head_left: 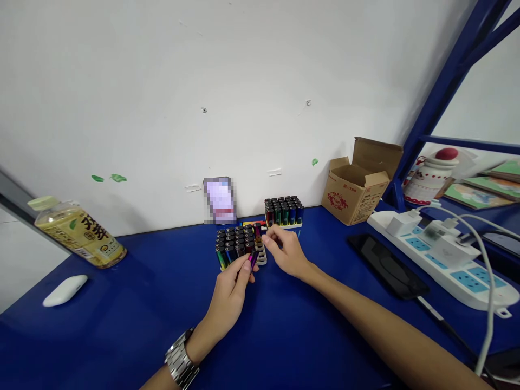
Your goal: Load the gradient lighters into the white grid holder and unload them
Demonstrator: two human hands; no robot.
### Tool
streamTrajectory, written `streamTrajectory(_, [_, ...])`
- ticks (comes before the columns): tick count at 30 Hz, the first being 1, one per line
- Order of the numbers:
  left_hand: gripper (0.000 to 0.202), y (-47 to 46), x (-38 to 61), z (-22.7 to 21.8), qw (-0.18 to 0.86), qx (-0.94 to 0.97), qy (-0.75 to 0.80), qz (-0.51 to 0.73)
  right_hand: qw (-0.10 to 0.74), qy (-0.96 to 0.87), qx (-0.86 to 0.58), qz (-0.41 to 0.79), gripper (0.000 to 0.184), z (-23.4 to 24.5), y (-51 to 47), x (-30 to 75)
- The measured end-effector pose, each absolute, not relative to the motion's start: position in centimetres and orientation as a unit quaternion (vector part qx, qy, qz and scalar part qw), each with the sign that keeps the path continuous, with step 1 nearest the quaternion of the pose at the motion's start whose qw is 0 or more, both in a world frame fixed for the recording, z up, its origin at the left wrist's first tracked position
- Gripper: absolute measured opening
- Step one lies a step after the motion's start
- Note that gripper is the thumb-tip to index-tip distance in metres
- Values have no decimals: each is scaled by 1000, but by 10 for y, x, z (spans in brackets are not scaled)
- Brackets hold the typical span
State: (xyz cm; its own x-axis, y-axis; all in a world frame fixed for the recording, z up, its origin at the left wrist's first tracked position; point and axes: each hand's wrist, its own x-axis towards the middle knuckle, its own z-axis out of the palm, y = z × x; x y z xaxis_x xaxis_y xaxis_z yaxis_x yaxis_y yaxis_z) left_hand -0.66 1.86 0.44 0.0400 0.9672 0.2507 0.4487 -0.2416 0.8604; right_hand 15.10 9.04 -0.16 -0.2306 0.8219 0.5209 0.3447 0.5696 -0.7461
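My left hand (229, 292), with a metal watch on its wrist, pinches a purple lighter (253, 259) with a dark top at the near right corner of a lighter tray (261, 259). Rows of black-topped lighters (235, 238) stand upright in this tray, and a few pale slots show along its right side. My right hand (286, 249) is closed at the tray's right edge, its thumb and fingertips at a reddish-amber lighter (257, 233). Behind my right hand, a second tray (298, 224) holds several upright lighters (284, 208) in different colours.
A phone (221, 200) leans on the wall. An open cardboard box (353, 189), a dark phone (388, 265) on a cable and a power strip (459, 281) with chargers lie to the right. At left are a tea bottle (83, 233) and a white case (65, 290).
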Motion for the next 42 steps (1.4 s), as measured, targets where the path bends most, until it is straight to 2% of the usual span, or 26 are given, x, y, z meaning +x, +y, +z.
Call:
streamTrajectory(2, [38,20,-7,0,281,670,538,427,448,-773,-355,274,31,2,81,149])
streamTrajectory(5, [34,22,-8,-6,255,692,523,427,425,-773,-377,283,29,4,72,144])
streamTrajectory(10, [27,19,-9,-5,131,725,499,456,484,-735,-359,311,14,5,81,152])
streamTrajectory(13, [19,18,-13,0,47,693,510,508,530,-706,-370,289,16,1,95,164])
streamTrajectory(15, [19,21,-18,2,28,647,539,540,522,-719,-373,268,19,-4,103,170])
streamTrajectory(22, [20,38,-34,2,85,526,642,551,423,-828,-351,117,24,-12,112,163])
streamTrajectory(26, [18,42,-36,3,117,486,665,555,361,-847,-382,80,25,-2,108,160])
streamTrajectory(29, [20,45,-38,2,146,477,676,542,354,-847,-386,95,33,6,108,158])
streamTrajectory(32, [20,49,-42,1,158,464,682,543,350,-839,-415,37,26,19,118,159])
streamTrajectory(34, [20,51,-45,1,163,456,686,543,294,-850,-432,-60,26,32,129,158])
streamTrajectory(37, [19,54,-47,1,164,453,690,540,134,-910,-358,-160,18,56,150,151])
streamTrajectory(40, [20,54,-49,0,163,462,688,536,-19,-939,-302,-165,20,76,168,134])
streamTrajectory(42, [21,54,-49,-1,166,470,686,530,-120,-927,-331,-125,31,83,177,119])
